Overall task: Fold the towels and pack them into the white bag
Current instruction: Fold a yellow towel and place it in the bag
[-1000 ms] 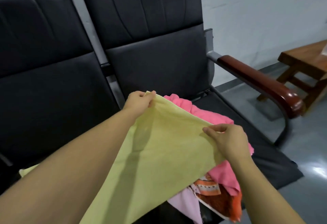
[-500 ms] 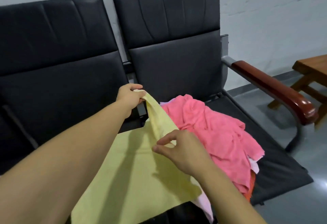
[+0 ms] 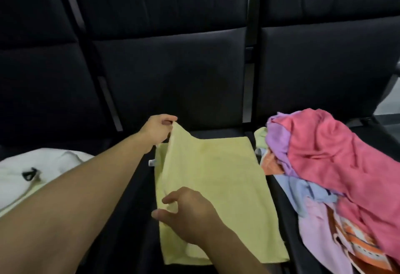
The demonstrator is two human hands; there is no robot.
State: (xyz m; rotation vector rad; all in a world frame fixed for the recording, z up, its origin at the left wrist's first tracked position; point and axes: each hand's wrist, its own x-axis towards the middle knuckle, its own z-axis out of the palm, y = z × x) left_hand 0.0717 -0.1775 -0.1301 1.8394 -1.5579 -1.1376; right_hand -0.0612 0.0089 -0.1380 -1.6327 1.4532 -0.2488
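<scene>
Left hand (image 3: pixel 159 129) reaches forward with fingers pinched together; right hand (image 3: pixel 190 215) hangs lower, fingers curled, pinching.

Both forearms (image 3: pixel 86 189) are bare to the frame edge, without sleeves or jewellery.

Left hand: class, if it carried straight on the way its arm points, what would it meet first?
Probably the black padded seat back; the left hand, pinching the pale yellow towel, points there, though depth is unclear.

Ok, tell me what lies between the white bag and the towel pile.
In the head view, the yellow towel lies on the black seat between the white bag and the towel pile, with both hands on it.
</scene>
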